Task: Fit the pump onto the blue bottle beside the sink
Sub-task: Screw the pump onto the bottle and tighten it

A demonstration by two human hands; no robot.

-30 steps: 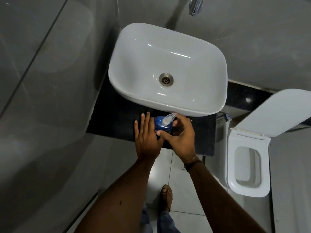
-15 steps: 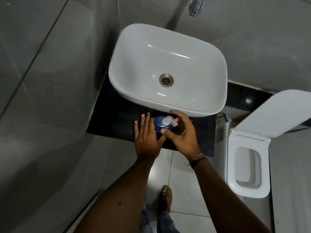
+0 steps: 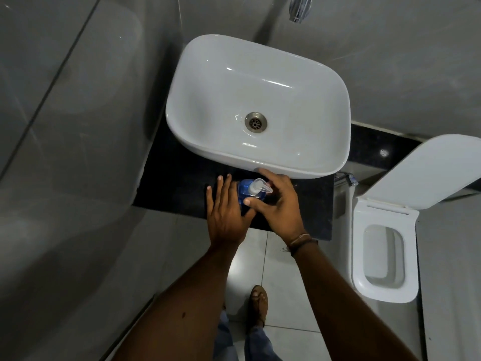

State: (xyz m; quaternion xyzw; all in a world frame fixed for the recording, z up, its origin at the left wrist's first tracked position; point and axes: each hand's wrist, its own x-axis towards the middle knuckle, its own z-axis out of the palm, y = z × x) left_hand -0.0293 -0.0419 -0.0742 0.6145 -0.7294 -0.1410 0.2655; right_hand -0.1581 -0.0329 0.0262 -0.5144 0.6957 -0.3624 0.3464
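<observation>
The blue bottle (image 3: 243,194) stands on the black counter (image 3: 177,183), just in front of the white sink (image 3: 307,162). A clear pump (image 3: 256,187) sits on top of it, its nozzle pointing right toward my right palm. My left hand (image 3: 225,212) lies against the bottle's left side with the fingers straight. My right hand (image 3: 279,204) curls around the pump from the right, thumb at the bottle's front and forefinger reaching to the sink's rim. The bottle's lower body is hidden by both hands.
A toilet (image 3: 385,259) with its lid up stands at the right, close to the counter's end. A chrome tap (image 3: 299,7) sticks out of the grey wall above the sink. My sandalled foot (image 3: 259,303) is on the tiled floor below.
The pump's nozzle has swung clockwise, from pointing up-right to pointing right. My right hand and wrist turned with it and shifted a little right. The left hand stayed in place.
</observation>
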